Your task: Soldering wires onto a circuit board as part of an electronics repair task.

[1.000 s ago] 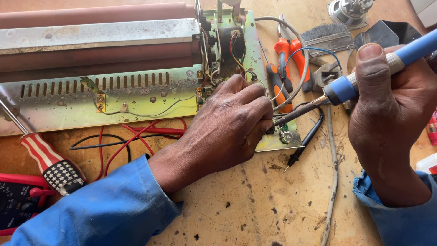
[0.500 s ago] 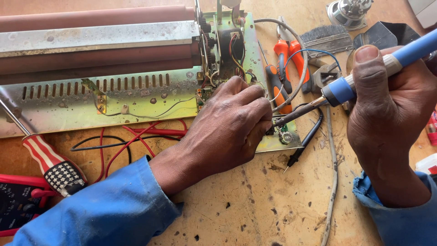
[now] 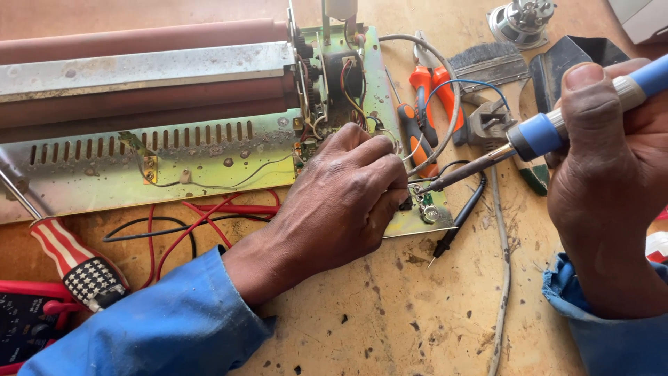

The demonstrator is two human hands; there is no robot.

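Soldering iron [image 3: 557, 129] seemingly unmoved, tip beside left hand [image 3: 348, 198].

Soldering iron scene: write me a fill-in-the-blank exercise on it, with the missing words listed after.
1. The right hand holds a soldering iron with a ____ handle.
2. The left hand rests on the metal ____ of the opened machine.
3. The pliers behind the left hand have ____ handles.
4. The screwdriver lies at the ____ edge of the view.

Missing words: blue; chassis; orange; left
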